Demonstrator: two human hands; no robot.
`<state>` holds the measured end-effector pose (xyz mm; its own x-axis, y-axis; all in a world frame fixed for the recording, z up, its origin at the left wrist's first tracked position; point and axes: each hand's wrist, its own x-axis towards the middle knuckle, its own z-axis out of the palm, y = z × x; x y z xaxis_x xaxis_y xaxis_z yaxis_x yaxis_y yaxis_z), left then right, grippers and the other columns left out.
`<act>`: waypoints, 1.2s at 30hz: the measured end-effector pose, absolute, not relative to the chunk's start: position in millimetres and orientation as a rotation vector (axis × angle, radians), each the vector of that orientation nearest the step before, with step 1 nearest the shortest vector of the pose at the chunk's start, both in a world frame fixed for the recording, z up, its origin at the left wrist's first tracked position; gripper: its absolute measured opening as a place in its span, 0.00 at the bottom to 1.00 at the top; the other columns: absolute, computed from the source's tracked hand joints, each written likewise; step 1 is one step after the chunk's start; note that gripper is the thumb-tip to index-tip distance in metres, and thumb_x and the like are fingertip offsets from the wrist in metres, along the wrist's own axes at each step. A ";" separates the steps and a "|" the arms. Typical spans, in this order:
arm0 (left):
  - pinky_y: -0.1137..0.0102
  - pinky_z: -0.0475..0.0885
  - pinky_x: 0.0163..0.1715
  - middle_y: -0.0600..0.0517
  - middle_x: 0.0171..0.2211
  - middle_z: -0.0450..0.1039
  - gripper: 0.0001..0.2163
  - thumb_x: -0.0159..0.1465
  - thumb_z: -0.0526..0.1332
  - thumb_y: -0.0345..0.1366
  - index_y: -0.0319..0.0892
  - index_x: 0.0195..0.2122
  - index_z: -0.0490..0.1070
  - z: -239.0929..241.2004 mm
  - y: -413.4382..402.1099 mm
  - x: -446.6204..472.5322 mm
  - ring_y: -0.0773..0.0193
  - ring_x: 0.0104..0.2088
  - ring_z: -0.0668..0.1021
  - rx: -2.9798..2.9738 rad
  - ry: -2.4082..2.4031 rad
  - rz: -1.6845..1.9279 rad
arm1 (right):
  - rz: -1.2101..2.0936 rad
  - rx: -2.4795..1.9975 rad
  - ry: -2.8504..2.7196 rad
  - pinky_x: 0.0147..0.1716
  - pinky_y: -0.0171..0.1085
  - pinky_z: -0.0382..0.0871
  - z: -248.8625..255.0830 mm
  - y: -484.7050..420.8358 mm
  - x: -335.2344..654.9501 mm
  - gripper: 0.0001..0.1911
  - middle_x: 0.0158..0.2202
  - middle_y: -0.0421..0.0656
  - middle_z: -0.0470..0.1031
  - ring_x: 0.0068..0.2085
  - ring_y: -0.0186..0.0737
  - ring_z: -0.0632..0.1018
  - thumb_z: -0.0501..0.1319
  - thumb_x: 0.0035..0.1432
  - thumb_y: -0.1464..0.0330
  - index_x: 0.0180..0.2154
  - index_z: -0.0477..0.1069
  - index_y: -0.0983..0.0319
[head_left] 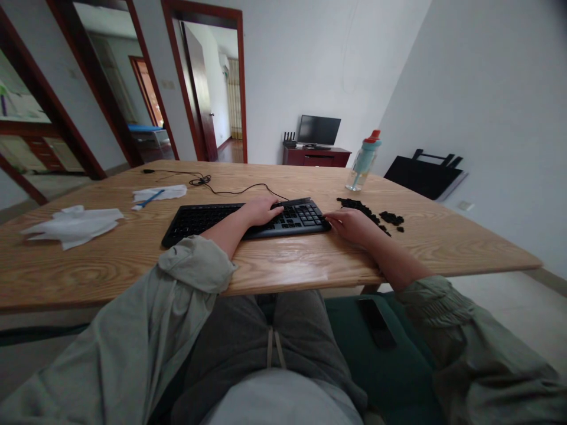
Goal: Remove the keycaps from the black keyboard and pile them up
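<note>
A black keyboard lies on the wooden table in front of me, keys fitted over most of what shows. My left hand rests across its middle, palm down with fingers stretched out, covering part of the keys. At the keyboard's right end, my right hand has thumb and forefinger pinched together by the number pad. Whatever sits between those fingertips is too small and dark to make out. Just beyond the right hand, small black pieces that look like loose keycaps lie in a heap, with a smaller cluster beside it.
A water bottle with a red-orange cap stands behind the black pieces. The keyboard's cable runs back left into a coil. White tissues and a blue-and-white brush-like tool lie left. A phone rests on the green seat.
</note>
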<state>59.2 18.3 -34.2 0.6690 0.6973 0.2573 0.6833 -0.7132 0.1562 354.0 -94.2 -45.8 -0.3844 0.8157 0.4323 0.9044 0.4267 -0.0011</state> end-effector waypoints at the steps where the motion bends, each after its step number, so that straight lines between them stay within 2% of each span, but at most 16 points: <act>1: 0.63 0.71 0.53 0.45 0.51 0.77 0.21 0.70 0.50 0.49 0.41 0.51 0.74 -34.2 18.3 59.3 0.55 0.50 0.77 2.826 1.166 0.466 | -0.329 -1.459 -2.317 0.47 0.41 0.71 -45.6 -94.0 353.9 0.18 0.44 0.52 0.82 0.44 0.48 0.81 0.55 0.67 0.67 0.48 0.81 0.65; 5: 0.64 0.71 0.53 0.45 0.51 0.77 0.21 0.70 0.51 0.49 0.41 0.52 0.74 -32.5 16.3 59.0 0.55 0.51 0.77 2.818 1.172 0.463 | -0.230 -1.425 -2.277 0.47 0.41 0.70 -44.9 -95.1 351.1 0.17 0.44 0.51 0.82 0.43 0.46 0.80 0.55 0.66 0.68 0.46 0.81 0.63; 8: 0.63 0.71 0.53 0.45 0.52 0.77 0.20 0.70 0.51 0.48 0.41 0.52 0.74 -30.9 13.9 59.0 0.54 0.51 0.77 2.825 1.176 0.456 | -0.020 -1.488 -2.164 0.40 0.38 0.71 -43.1 -94.8 345.2 0.15 0.38 0.47 0.81 0.35 0.40 0.79 0.58 0.63 0.69 0.45 0.81 0.62; 11: 0.63 0.71 0.53 0.44 0.51 0.77 0.20 0.70 0.51 0.47 0.40 0.51 0.74 -29.6 12.1 59.4 0.54 0.51 0.77 2.836 1.178 0.440 | 0.102 -1.599 -2.030 0.33 0.36 0.69 -38.3 -90.3 336.5 0.11 0.31 0.45 0.80 0.30 0.38 0.76 0.61 0.61 0.66 0.40 0.81 0.63; 13: 0.63 0.71 0.53 0.45 0.51 0.78 0.19 0.70 0.51 0.47 0.41 0.51 0.74 -28.8 11.2 59.6 0.54 0.51 0.77 2.838 1.168 0.437 | 0.167 -1.639 -1.981 0.31 0.35 0.68 -34.9 -85.3 331.4 0.09 0.31 0.44 0.79 0.30 0.37 0.76 0.64 0.59 0.65 0.38 0.80 0.62; 15: 0.64 0.71 0.53 0.45 0.50 0.78 0.19 0.70 0.51 0.46 0.41 0.51 0.74 -27.9 10.1 59.6 0.55 0.51 0.77 2.837 1.154 0.439 | 0.263 -1.647 -1.941 0.30 0.35 0.68 -33.3 -80.7 328.5 0.09 0.33 0.44 0.80 0.29 0.36 0.76 0.66 0.56 0.67 0.40 0.79 0.62; 19: 0.65 0.70 0.54 0.45 0.52 0.77 0.19 0.70 0.51 0.46 0.41 0.52 0.74 -25.7 7.3 59.6 0.56 0.52 0.77 2.831 1.158 0.425 | 0.478 -1.583 -1.774 0.28 0.33 0.70 -36.7 -77.6 330.3 0.13 0.35 0.45 0.79 0.30 0.35 0.76 0.65 0.55 0.73 0.44 0.75 0.63; 22: 0.64 0.70 0.54 0.44 0.52 0.77 0.20 0.70 0.51 0.47 0.40 0.53 0.73 -25.0 6.4 60.0 0.55 0.52 0.77 2.814 1.200 0.412 | 0.629 -1.531 -1.646 0.29 0.34 0.72 -39.9 -78.8 333.5 0.12 0.36 0.47 0.79 0.32 0.37 0.77 0.65 0.55 0.74 0.43 0.73 0.63; 26: 0.64 0.70 0.55 0.45 0.52 0.77 0.20 0.70 0.52 0.47 0.41 0.53 0.73 -26.5 8.6 60.4 0.55 0.52 0.77 2.817 1.197 0.427 | 0.592 -1.593 -1.621 0.32 0.34 0.72 -42.5 -77.3 332.7 0.09 0.36 0.47 0.79 0.33 0.37 0.78 0.65 0.55 0.74 0.40 0.75 0.64; 32: 0.63 0.70 0.55 0.44 0.52 0.77 0.20 0.69 0.52 0.47 0.40 0.52 0.74 -29.4 12.2 59.9 0.55 0.52 0.76 2.823 1.176 0.441 | 0.287 -1.647 -1.799 0.31 0.35 0.68 -48.0 -75.0 325.0 0.11 0.34 0.44 0.78 0.29 0.34 0.73 0.65 0.56 0.70 0.43 0.78 0.63; 36: 0.63 0.70 0.55 0.45 0.52 0.77 0.20 0.70 0.51 0.48 0.41 0.52 0.73 -29.0 11.8 59.3 0.55 0.53 0.76 2.831 1.183 0.440 | 0.410 -1.590 -1.636 0.32 0.34 0.70 -45.7 -77.7 326.5 0.13 0.37 0.46 0.79 0.32 0.36 0.76 0.63 0.57 0.72 0.46 0.76 0.63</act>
